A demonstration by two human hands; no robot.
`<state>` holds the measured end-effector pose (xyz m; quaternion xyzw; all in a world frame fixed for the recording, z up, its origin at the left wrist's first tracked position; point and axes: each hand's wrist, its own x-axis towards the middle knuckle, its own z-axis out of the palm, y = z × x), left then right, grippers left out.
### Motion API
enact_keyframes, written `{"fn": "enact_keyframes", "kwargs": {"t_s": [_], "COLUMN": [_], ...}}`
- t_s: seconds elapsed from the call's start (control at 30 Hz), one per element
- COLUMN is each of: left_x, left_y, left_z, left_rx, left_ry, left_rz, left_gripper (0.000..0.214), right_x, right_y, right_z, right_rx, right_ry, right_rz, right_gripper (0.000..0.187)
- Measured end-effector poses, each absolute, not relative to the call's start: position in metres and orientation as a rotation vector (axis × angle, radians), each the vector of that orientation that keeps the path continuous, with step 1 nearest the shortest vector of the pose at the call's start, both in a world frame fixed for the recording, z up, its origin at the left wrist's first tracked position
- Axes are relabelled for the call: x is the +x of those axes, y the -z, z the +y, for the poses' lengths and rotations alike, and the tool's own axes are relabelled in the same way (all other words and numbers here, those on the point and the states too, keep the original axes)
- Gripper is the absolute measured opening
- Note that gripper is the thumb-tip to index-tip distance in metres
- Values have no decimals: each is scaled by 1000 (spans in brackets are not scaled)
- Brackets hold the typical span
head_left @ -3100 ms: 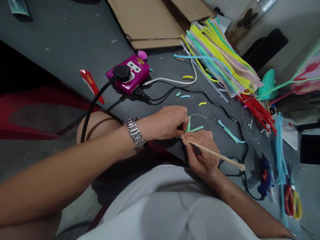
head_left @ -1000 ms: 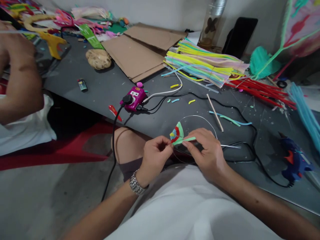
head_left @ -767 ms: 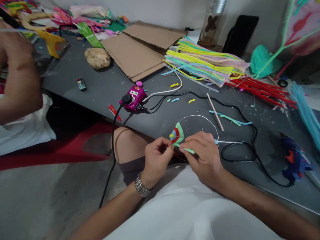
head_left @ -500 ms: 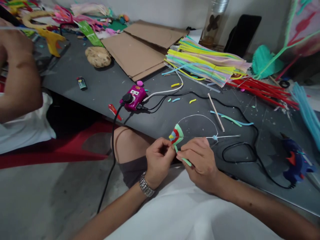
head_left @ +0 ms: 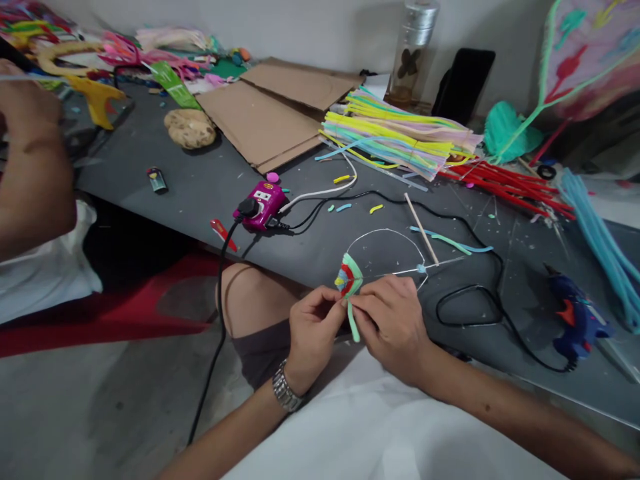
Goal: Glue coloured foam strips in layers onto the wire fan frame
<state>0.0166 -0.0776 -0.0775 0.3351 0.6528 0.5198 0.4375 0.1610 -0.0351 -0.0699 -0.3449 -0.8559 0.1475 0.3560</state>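
Note:
A thin wire frame point(head_left: 395, 235) lies at the near edge of the grey table point(head_left: 210, 187). Its left tip carries a small fan of coloured foam strips point(head_left: 346, 279) in blue, yellow, red and green. My left hand point(head_left: 313, 327) pinches the base of that fan. My right hand point(head_left: 390, 323) is closed on a loose green foam strip point(head_left: 353, 325) that hangs down from the fan. A wooden stick point(head_left: 421, 229) lies on the table just beyond the wire.
A purple power strip point(head_left: 260, 205) with black and white cables sits left of the frame. A blue glue gun point(head_left: 575, 320) lies at the right. Bundles of foam strips point(head_left: 400, 133), cardboard point(head_left: 280, 113) and a bottle point(head_left: 410, 53) stand behind. Another person's arm point(head_left: 30, 167) is at far left.
The wooden stick left my right hand and now lies on the table. My right hand has bent the green strip from pointing right down to hanging below the fan.

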Motion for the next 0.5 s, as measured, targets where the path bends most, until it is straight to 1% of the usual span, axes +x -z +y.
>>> {"fn": "enact_keyframes", "kwargs": {"t_s": [0.23,0.4,0.5], "left_x": [17,14,6], "left_y": [79,80,76], "left_z": [-79,-80,-81], "left_rx": [819,819,934], "left_ry": [-1305,-1257,-1165], "left_rz": [1593,1541,1528], "left_gripper": [19,22,22], "right_x": [163,181,188], "right_y": [68,54,57], "right_z": [-34,-14,-2], "right_rx": [-813,-902,-939], "right_ry": [-442,-228,-212], "right_rz": [-2206,-2233,-2344], "right_gripper": [19,12,13]}}
